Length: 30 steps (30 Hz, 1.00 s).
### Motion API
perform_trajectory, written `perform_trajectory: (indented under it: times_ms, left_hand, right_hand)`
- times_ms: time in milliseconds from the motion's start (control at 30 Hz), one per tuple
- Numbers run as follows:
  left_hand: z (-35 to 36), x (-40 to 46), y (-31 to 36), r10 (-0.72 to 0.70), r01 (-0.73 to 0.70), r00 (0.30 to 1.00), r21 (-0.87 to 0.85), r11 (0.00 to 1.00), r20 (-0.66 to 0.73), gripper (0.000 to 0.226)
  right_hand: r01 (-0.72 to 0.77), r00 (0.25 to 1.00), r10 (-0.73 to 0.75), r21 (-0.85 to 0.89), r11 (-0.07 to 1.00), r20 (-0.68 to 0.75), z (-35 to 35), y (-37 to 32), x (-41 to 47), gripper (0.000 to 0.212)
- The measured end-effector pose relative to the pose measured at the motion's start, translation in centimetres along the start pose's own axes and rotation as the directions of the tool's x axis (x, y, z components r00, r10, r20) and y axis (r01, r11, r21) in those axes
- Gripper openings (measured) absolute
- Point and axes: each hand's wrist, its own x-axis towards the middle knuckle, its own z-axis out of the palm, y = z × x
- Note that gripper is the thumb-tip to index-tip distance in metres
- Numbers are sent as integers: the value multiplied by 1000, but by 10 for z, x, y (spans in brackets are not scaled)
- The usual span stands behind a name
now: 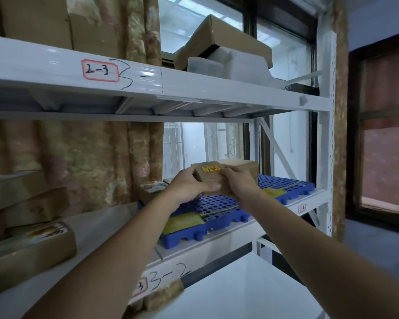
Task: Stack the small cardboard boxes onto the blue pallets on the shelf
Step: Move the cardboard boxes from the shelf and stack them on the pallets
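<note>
Cardboard parcels (25, 247) lie stacked at the left edge of the frame, off the pallets, likely stock waiting its turn. Right of them, near the centre, the left hand (189, 184) wraps the near left corner of a small cardboard box (211, 180), thumb along the front face. The box, with a yellow label on top, hangs above the blue pallet (219, 217) rather than resting on it. The right hand (238, 181) clasps its right side, so both palms can steer it down level. Just behind, a second box (244, 168) already sits on the far pallet (286, 187); setting this one beside it would probably keep the row tidy.
</note>
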Motion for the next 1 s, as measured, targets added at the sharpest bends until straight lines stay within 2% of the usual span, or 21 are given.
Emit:
perform_trajectory:
  times_ms: [67, 167, 300, 433, 600, 733, 867, 1000]
  left_hand:
    - [-2, 15, -3, 29, -28, 999, 51, 998, -22, 57]
    - [-1, 39, -12, 34, -26, 998, 129, 991, -57, 54]
    - [0, 69, -22, 52, -24, 990, 205, 979, -133, 46]
    - [0, 89, -29, 25, 51, 980, 369, 928, -197, 65]
    - [3, 105, -27, 8, 132, 968, 535, 834, -250, 72]
    - [9, 115, -25, -22, 173, 966, 580, 796, -258, 83]
    - [17, 118, -29, -49, 204, 966, 634, 746, -253, 79]
    - [18, 118, -39, -104, 244, 961, 617, 748, -254, 81]
  right_hand:
    - [2, 1000, -3, -19, 1000, -5, 1, 2, 21, 13]
    - [2, 1000, -1, -54, 999, 18, 1, 7, 50, 28]
    - [2, 997, 6, -105, 994, 75, -1, 14, 87, 27]
    - [55, 987, -25, -187, 981, 161, 2, 23, 120, 31]
    - [147, 966, -73, -296, 944, 247, -1, 25, 151, 29]
    - [187, 957, -88, -356, 916, 277, -3, 29, 175, 37]
    - [217, 945, -73, -447, 868, 318, -1, 40, 190, 31]
    - [244, 930, -55, -496, 833, 364, 0, 54, 201, 37]
